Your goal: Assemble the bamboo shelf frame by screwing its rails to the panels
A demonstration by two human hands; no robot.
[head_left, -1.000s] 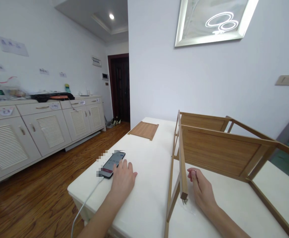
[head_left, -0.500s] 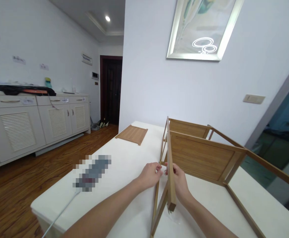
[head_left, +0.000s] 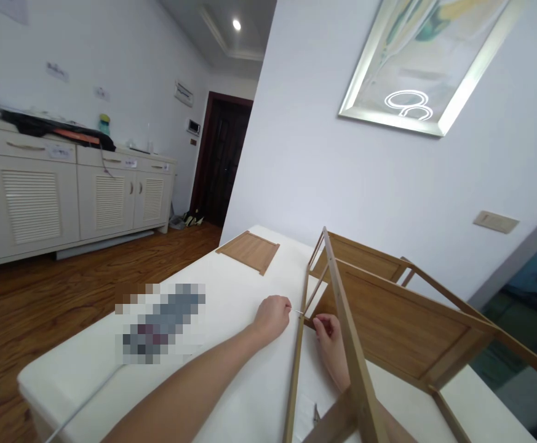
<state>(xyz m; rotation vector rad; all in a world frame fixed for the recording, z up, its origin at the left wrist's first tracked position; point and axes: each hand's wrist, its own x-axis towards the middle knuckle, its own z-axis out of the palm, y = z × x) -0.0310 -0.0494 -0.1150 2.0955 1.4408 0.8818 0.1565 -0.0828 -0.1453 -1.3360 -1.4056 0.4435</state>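
A wooden shelf frame (head_left: 354,332) with slim rails and inset panels lies tipped on the white table (head_left: 231,295). My left hand (head_left: 272,317) is left of its lower rail, closed in a pinch on a thin metal rod (head_left: 297,312) whose far end meets the rail. My right hand (head_left: 330,338) is inside the frame, just right of that joint, its forearm partly hidden behind the upper rail. Its fingers are curled together; whatever they hold, if anything, cannot be made out. Small metal screws (head_left: 317,414) lie on the table below the right hand.
A loose wooden panel (head_left: 250,251) lies flat at the table's far end. On the left, a blurred-out device (head_left: 164,323) has a white cable (head_left: 86,403) running over the table edge. The wall (head_left: 305,172) stands behind, with a white cabinet (head_left: 88,191) across the floor.
The view has tilted and come closer to the frame. My hands have moved slightly apart at the lower rail, and the thin metal rod now shows at my left fingertips.
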